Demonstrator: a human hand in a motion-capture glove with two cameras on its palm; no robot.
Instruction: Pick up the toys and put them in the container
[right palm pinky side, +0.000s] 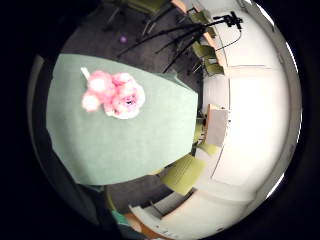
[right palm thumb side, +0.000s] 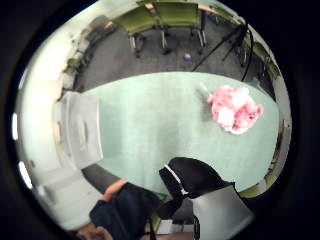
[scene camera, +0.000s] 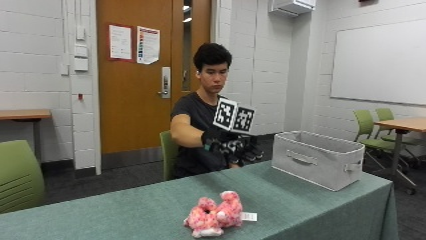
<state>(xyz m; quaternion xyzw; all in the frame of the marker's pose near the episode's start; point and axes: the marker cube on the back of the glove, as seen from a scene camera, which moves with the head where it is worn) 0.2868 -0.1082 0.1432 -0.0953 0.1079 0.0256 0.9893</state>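
Lying on the green tablecloth (scene camera: 120, 210), the fluffy pink plush toy (scene camera: 214, 214) sits well apart from the grey fabric container (scene camera: 318, 158) — a bin the little-finger palm view misses. The black-gloved right hand (scene camera: 229, 145) hovers above the table, holding nothing — finger spread unclear.

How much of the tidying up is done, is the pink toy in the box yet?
Not yet. The pink toy lies on the green tablecloth, apart from the gray container at the table's far end. The gloved right hand is raised above the table and holds nothing. No toy shows over the container's rim, though its inside is hidden. Left to do: pick up the toy and put it in.
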